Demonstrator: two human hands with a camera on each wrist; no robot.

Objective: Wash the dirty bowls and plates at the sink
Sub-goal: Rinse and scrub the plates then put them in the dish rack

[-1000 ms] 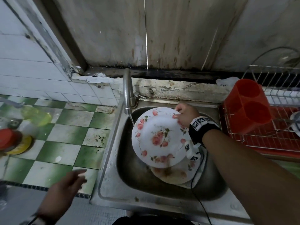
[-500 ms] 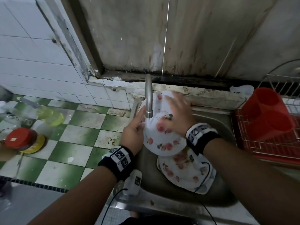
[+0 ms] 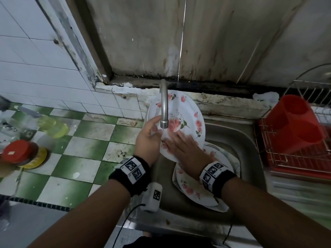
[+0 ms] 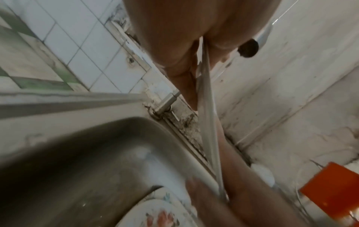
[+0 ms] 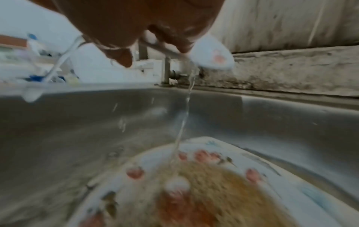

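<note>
Red caddy [image 3: 293, 122] sits in the rack [image 3: 279, 158] right of the sink [image 3: 231, 138]; the tap [image 3: 163, 104] crosses the plate [image 3: 184, 115]. Left hand [image 3: 148, 138] grips its edge — right hand [image 3: 184, 147], flat, has slid lower. Dirty plates [image 3: 193, 192] lie beneath.

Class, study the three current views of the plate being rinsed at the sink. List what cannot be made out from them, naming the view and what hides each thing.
- Left hand fingers: head view, behind the held plate.
- Number of dirty plates stacked in the sink: head view, right hand and wristband cover them.
- Items on the drying rack: head view, cut off by the right edge.
- Jar label: head view, blurred.
- Sink drain: all views, covered or blurred.
</note>
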